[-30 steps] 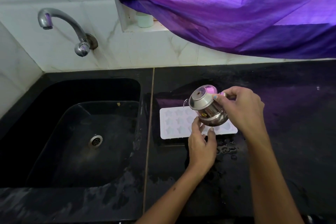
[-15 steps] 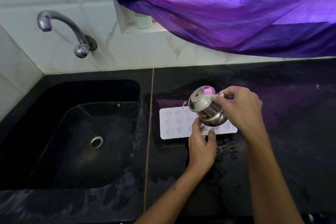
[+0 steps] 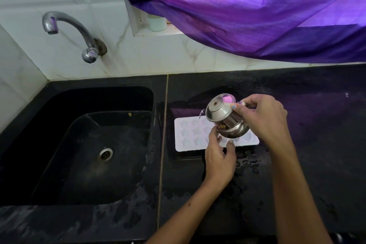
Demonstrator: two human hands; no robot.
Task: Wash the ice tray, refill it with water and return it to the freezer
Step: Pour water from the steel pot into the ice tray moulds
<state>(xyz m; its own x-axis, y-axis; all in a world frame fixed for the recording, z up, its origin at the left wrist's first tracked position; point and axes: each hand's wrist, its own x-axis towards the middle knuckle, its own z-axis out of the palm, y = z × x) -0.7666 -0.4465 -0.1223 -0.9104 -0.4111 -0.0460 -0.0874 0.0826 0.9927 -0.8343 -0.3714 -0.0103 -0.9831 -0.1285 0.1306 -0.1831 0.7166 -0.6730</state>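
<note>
A white ice tray (image 3: 193, 133) with star-shaped cells lies flat on the black counter (image 3: 307, 144), just right of the sink. My right hand (image 3: 263, 119) grips a small steel pot (image 3: 225, 118) by its handle and holds it tilted left over the tray's middle, with a thin stream of water at its spout. My left hand (image 3: 218, 156) rests at the tray's near edge, its fingers touching the tray under the pot. The pot and both hands hide part of the tray's right half.
A black sink (image 3: 89, 154) with a steel drain (image 3: 105, 154) lies to the left, a steel tap (image 3: 79, 33) on the tiled wall above it. A purple curtain (image 3: 257, 10) hangs over the counter's back. Water drops (image 3: 247, 162) lie near the tray.
Almost nothing has shifted. The pot stays tilted over the tray in my right hand, and my left hand stays at the tray's near edge.
</note>
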